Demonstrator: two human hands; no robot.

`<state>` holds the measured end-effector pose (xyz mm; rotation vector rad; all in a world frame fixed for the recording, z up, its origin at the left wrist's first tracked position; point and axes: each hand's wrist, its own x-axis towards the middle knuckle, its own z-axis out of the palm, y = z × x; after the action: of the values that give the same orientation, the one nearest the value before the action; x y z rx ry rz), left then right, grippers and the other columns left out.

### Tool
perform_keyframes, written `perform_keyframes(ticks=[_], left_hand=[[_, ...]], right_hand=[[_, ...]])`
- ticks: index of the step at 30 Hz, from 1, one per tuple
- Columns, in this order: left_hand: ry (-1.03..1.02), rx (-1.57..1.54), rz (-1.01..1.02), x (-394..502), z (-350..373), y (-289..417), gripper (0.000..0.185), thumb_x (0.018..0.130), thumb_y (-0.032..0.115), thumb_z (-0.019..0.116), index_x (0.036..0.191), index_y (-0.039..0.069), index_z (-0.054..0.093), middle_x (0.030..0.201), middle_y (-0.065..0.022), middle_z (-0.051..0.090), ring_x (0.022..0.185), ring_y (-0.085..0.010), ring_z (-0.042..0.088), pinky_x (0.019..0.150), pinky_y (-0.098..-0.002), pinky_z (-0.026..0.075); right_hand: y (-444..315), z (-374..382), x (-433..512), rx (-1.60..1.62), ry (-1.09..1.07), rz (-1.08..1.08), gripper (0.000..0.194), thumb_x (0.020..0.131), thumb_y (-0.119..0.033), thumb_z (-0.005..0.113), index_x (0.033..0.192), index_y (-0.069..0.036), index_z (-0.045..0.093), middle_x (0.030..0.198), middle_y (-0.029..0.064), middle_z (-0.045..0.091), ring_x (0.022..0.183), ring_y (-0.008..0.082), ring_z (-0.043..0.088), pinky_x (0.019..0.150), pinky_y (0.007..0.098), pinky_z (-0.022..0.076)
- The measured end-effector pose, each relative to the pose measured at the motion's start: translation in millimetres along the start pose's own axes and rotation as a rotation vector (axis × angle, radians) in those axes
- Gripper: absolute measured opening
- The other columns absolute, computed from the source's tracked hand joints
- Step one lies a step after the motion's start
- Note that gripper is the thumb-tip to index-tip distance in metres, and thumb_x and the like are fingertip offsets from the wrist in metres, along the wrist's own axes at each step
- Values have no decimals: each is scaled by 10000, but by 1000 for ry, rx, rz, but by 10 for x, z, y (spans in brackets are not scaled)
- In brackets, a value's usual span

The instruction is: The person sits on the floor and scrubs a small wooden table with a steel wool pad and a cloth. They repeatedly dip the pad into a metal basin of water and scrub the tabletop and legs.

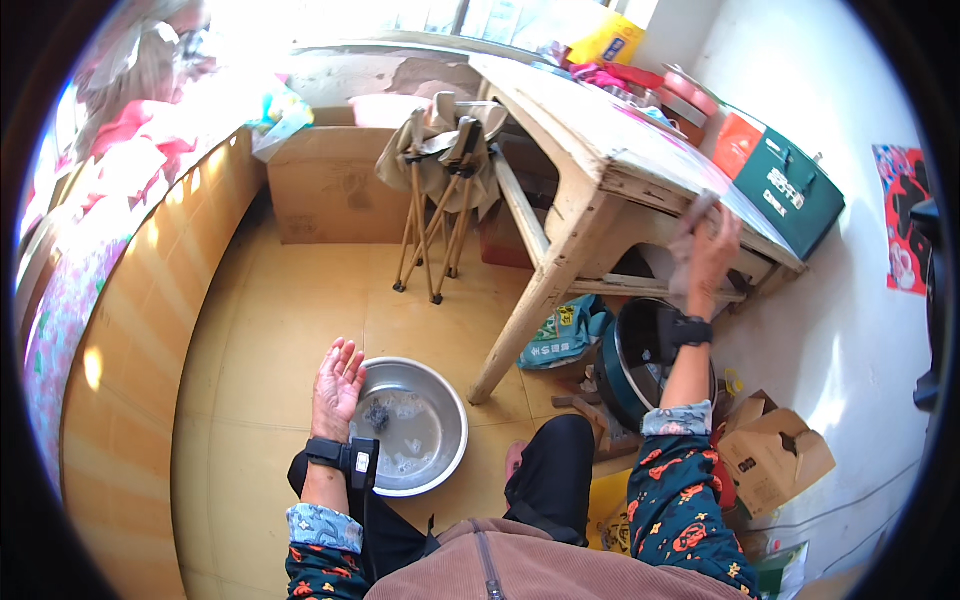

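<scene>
My right hand [716,244] is at the near edge of a worn, white-painted wooden table [600,161]. It grips what looks like a greyish cloth [682,244], blurred and partly hidden by the fingers. My left hand [337,386] is held palm up with its fingers apart, and nothing is in it. Just right of that hand, on the floor, stands a metal basin [450,450] with shallow, sudsy water. A dark grey scrubbing ball [376,415] lies in the water, towards the basin's left side.
Below the table are a blue-green bag [566,337] and a large dark pot [611,367]. An opened cardboard carton [780,457] sits by the right wall. A folded camp stool [431,187] stands before a cardboard box [330,187]. A bed's side panel [150,315] borders the left.
</scene>
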<state>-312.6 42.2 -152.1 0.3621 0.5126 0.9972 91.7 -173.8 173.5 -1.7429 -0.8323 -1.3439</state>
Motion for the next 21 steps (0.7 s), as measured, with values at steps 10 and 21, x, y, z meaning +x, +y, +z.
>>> perform_keyframes(ticks=[10, 21], left_hand=[[59, 94, -142, 233, -172, -7, 300, 942, 267, 625, 1227, 176, 602, 1178, 25, 639, 1047, -178, 607, 847, -352, 507], [174, 199, -171, 311, -224, -54, 301, 932, 264, 622, 1221, 184, 599, 1172, 32, 633, 1057, -177, 588, 862, -356, 480]], right_hand=[[-455, 2, -199, 263, -196, -316, 294, 797, -117, 696, 1075, -97, 605, 1119, 73, 554, 984, 274, 612, 749, 371, 546], [2082, 147, 188, -68, 79, 140, 307, 834, -200, 622, 1080, -18, 645, 1033, 178, 647, 976, 363, 619, 854, 430, 493]])
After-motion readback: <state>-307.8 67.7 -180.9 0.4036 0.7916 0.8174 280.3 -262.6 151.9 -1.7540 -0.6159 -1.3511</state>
